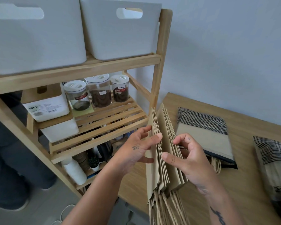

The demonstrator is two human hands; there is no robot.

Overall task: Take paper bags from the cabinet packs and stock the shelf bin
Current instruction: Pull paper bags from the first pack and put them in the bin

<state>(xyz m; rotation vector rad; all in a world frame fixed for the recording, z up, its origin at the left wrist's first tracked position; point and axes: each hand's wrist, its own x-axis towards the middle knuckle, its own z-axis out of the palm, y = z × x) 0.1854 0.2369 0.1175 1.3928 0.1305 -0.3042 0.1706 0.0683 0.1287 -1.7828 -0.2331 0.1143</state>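
A stack of flat brown paper bags (pixel 166 169) stands on edge between my hands, twisted paper handles hanging toward me. My left hand (pixel 136 151) grips the left part of the stack, thumb across its top edges. My right hand (pixel 186 158) pinches the right part, and a gap splits the stack between them. Two wrapped packs of bags lie on the wooden cabinet top (pixel 243 184): one pack (pixel 206 133) just right of my hands, another pack (pixel 274 164) at the right edge. Two white shelf bins sit on the top shelf, the left bin (pixel 34 43) and the right bin (pixel 120 34).
The wooden shelf unit (pixel 157 82) stands left of the cabinet. Its middle shelf holds three lidded jars (pixel 99 91) and white boxes (pixel 47 106). Lower down are a white bottle (pixel 75 171), a kettle and a small plant. A person's dark legs (pixel 11 159) are at the left.
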